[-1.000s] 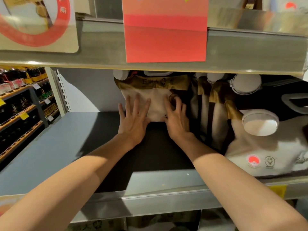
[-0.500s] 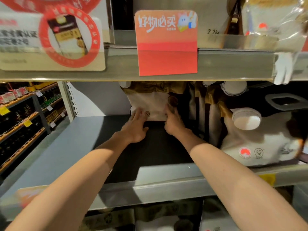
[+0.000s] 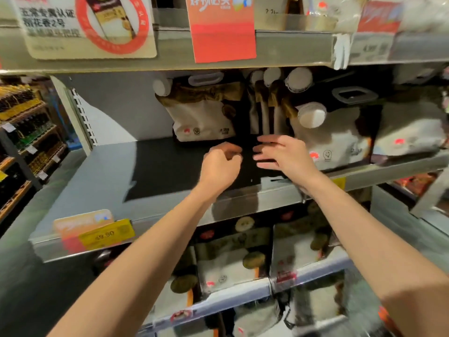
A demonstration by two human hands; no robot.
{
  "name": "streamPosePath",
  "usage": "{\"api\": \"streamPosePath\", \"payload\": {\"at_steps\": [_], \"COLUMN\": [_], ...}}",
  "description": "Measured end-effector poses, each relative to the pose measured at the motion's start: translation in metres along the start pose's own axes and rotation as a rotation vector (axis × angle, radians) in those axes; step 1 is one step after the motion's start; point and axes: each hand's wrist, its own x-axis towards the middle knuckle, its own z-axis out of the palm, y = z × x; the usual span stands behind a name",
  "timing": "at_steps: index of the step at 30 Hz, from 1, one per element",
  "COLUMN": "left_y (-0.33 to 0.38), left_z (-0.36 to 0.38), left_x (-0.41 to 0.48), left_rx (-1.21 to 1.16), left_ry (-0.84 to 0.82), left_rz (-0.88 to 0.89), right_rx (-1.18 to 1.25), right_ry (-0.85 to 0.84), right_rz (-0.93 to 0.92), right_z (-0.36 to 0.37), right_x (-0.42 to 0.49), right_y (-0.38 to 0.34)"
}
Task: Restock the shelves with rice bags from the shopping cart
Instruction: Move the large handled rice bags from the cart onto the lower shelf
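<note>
I am holding both hands over the dark middle shelf (image 3: 109, 171). My left hand (image 3: 220, 164) is hovering with its fingers loosely curled and gripping nothing. My right hand (image 3: 284, 154), just beside it, is stretching its fingers out nearly straight and slightly apart, pointing left. The rice bag (image 3: 204, 117) is standing upright at the back of the shelf, beyond my hands and apart from them, its white cap at the top left corner. More rice bags (image 3: 335, 139) are crowding the shelf to its right, one leaning near my right hand. A yellow price tag (image 3: 107, 235) is hanging on the shelf's front edge.
</note>
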Motion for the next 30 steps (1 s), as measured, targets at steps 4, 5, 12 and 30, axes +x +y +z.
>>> {"api": "streamPosePath", "payload": {"at_steps": [4, 5, 12, 30], "left_y": [0.017, 0.018, -0.019, -0.017], "left_z": [0.046, 0.063, 0.207, 0.527], "left_x": [-0.059, -0.073, -0.149, -0.352], "left_rx": [-0.079, -0.111, -0.266, 0.358], "left_ry": [0.165, 0.141, -0.456, -1.019], "left_rz": [0.31, 0.327, -0.224, 0.034], "right_rx": [0.141, 0.161, 0.114, -0.023], "right_ry": [0.264, 0.36, 0.604, 0.922], "right_rz": [0.05, 0.096, 0.483, 0.862], "right_z": [-0.047, -0.062, -0.152, -0.359], "right_x": [-0.054, -0.067, -0.186, -0.495], "right_y": [0.015, 0.027, 0.156, 0.341]}}
